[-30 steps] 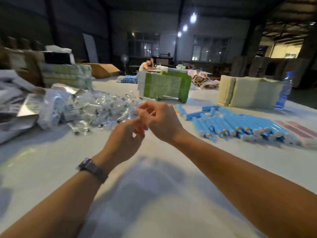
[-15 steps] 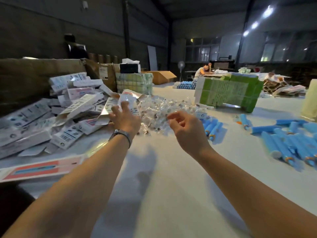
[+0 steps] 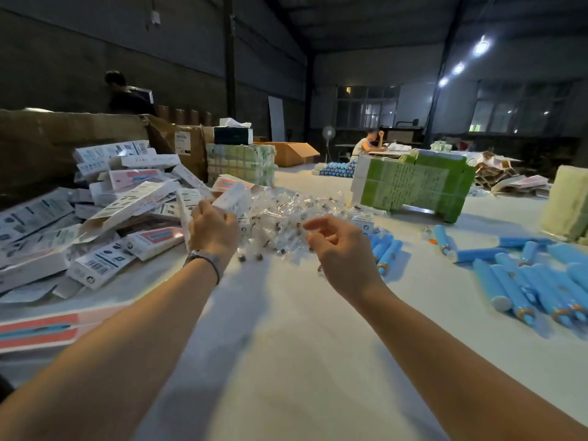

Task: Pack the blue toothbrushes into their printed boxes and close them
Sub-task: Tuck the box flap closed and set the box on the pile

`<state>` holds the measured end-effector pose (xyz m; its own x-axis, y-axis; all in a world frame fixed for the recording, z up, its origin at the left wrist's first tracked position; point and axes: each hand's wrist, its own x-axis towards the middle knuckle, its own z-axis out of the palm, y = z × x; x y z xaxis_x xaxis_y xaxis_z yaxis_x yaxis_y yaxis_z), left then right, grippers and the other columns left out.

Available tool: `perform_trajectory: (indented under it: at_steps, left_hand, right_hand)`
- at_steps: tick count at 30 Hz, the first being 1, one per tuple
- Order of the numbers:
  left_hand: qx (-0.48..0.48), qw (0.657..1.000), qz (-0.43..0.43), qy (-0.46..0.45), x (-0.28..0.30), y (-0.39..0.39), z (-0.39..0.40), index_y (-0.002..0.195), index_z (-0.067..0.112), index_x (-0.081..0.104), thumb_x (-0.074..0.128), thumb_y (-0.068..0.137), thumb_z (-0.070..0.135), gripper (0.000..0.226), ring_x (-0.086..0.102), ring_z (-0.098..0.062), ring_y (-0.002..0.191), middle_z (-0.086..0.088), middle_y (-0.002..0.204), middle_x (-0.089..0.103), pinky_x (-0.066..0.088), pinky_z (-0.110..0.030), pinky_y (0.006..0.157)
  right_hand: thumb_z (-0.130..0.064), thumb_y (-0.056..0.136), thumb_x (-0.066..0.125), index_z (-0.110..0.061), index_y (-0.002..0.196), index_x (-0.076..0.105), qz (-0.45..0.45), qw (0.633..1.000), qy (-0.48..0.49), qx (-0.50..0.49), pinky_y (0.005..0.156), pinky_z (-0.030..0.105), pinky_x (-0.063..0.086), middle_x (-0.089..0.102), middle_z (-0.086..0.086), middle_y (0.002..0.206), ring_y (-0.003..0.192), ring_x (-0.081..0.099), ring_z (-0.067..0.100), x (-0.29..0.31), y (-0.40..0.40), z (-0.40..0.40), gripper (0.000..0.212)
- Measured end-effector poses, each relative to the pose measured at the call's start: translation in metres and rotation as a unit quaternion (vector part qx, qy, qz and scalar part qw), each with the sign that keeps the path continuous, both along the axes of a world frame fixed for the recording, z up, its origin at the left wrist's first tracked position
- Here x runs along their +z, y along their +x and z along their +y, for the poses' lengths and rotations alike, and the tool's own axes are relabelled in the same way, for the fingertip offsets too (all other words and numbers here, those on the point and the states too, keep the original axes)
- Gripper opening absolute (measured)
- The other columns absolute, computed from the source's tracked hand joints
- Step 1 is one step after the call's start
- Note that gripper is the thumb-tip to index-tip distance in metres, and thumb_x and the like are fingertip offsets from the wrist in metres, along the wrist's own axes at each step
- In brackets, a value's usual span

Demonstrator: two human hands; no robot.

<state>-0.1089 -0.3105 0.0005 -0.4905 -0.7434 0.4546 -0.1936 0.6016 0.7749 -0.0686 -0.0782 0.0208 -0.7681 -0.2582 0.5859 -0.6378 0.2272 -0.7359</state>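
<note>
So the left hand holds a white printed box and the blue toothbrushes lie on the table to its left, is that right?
Not quite. The left hand does hold a white printed box, but the blue toothbrushes lie on the table to its right, as the head view shows.

One head-worn camera looks forward and down across the table (image 3: 286, 361), distance somewhat blurred.

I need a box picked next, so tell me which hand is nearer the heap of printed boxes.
Left. The left hand is at the right edge of the heap of printed boxes, its fingers gripping one white box. The right hand hangs apart, nearer the blue toothbrushes.
</note>
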Motion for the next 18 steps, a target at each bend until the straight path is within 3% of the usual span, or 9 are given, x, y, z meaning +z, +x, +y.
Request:
perform_trajectory:
  at_steps: [3, 5, 6, 9, 12, 14, 16, 18]
  left_hand:
    - [-0.114, 0.976, 0.135, 0.129, 0.023, 0.019, 0.048, 0.121, 0.017, 0.042, 0.057, 0.094, 0.022, 0.031, 0.061, -0.028, 0.100, -0.011, 0.119, 0.053, 0.060, -0.041, 0.070]
    - [-0.219, 0.942, 0.193, 0.164, 0.025, 0.038, 0.090, 0.111, 0.022, 0.042, 0.061, 0.093, 0.015, 0.027, 0.064, -0.021, 0.091, -0.006, 0.110, 0.055, 0.056, -0.024, 0.053]
    - [-0.263, 0.927, 0.209, 0.163, 0.024, 0.049, 0.111, 0.106, 0.025, 0.042, 0.063, 0.092, 0.012, 0.028, 0.064, -0.018, 0.086, -0.003, 0.105, 0.057, 0.055, -0.023, 0.051]
    - [-0.330, 0.923, 0.195, 0.038, 0.014, 0.075, 0.164, 0.102, 0.023, 0.044, 0.070, 0.082, 0.004, 0.038, 0.061, -0.018, 0.087, -0.002, 0.101, 0.057, 0.056, -0.026, 0.065]
    - [-0.429, 0.897, 0.089, -0.053, -0.001, 0.085, 0.193, 0.110, 0.025, 0.034, 0.073, 0.076, 0.000, 0.057, 0.052, -0.020, 0.107, 0.000, 0.116, 0.045, 0.054, -0.036, 0.083]
    - [-0.527, 0.849, 0.023, 0.021, 0.002, 0.088, 0.202, 0.113, 0.028, 0.027, 0.079, 0.073, 0.002, 0.071, 0.049, -0.020, 0.119, -0.001, 0.126, 0.037, 0.052, -0.031, 0.088]
    - [-0.573, 0.796, 0.021, 0.195, 0.008, 0.088, 0.206, 0.112, 0.033, 0.029, 0.079, 0.067, 0.016, 0.070, 0.056, -0.016, 0.115, 0.000, 0.123, 0.047, 0.051, -0.027, 0.081]
    - [-0.559, 0.775, 0.029, 0.293, 0.006, 0.083, 0.206, 0.113, 0.043, 0.031, 0.068, 0.068, 0.035, 0.059, 0.061, -0.012, 0.110, 0.012, 0.106, 0.066, 0.047, -0.031, 0.080]
  right_hand:
    - [-0.023, 0.092, 0.060, -0.029, 0.102, 0.065, -0.063, 0.996, -0.060, -0.004, 0.077, 0.029, 0.051, 0.067, -0.007, 0.090, 0.081, 0.061, 0.011, 0.007, -0.006, 0.007, 0.012]
    - [-0.033, 0.094, 0.060, -0.026, 0.122, 0.057, -0.120, 0.989, -0.091, -0.005, 0.086, 0.038, 0.051, 0.065, -0.002, 0.104, 0.092, 0.060, 0.016, 0.014, -0.010, 0.012, 0.029]
    - [-0.038, 0.094, 0.060, -0.025, 0.132, 0.050, -0.147, 0.983, -0.111, -0.003, 0.088, 0.041, 0.051, 0.063, -0.001, 0.111, 0.096, 0.060, 0.017, 0.019, -0.012, 0.016, 0.041]
    - [-0.041, 0.092, 0.064, -0.029, 0.140, 0.040, -0.206, 0.958, -0.196, 0.034, 0.075, 0.034, 0.052, 0.064, 0.000, 0.116, 0.101, 0.063, 0.018, 0.036, -0.013, 0.032, 0.055]
    - [-0.031, 0.091, 0.065, -0.046, 0.116, 0.050, -0.193, 0.951, -0.233, 0.062, 0.076, 0.039, 0.055, 0.064, 0.003, 0.115, 0.104, 0.064, 0.029, 0.040, -0.014, 0.055, 0.033]
    - [-0.028, 0.089, 0.067, -0.055, 0.106, 0.050, -0.167, 0.961, -0.201, 0.095, 0.079, 0.040, 0.057, 0.066, -0.001, 0.113, 0.101, 0.068, 0.025, 0.033, -0.011, 0.072, 0.036]
    - [-0.028, 0.087, 0.068, -0.051, 0.125, 0.047, -0.159, 0.966, -0.167, 0.115, 0.074, 0.031, 0.058, 0.065, -0.006, 0.112, 0.097, 0.070, 0.016, 0.021, -0.009, 0.087, 0.049]
    - [-0.026, 0.088, 0.067, -0.037, 0.146, 0.033, -0.151, 0.976, -0.114, 0.104, 0.073, 0.024, 0.057, 0.062, -0.006, 0.118, 0.097, 0.069, 0.011, 0.011, -0.007, 0.094, 0.068]
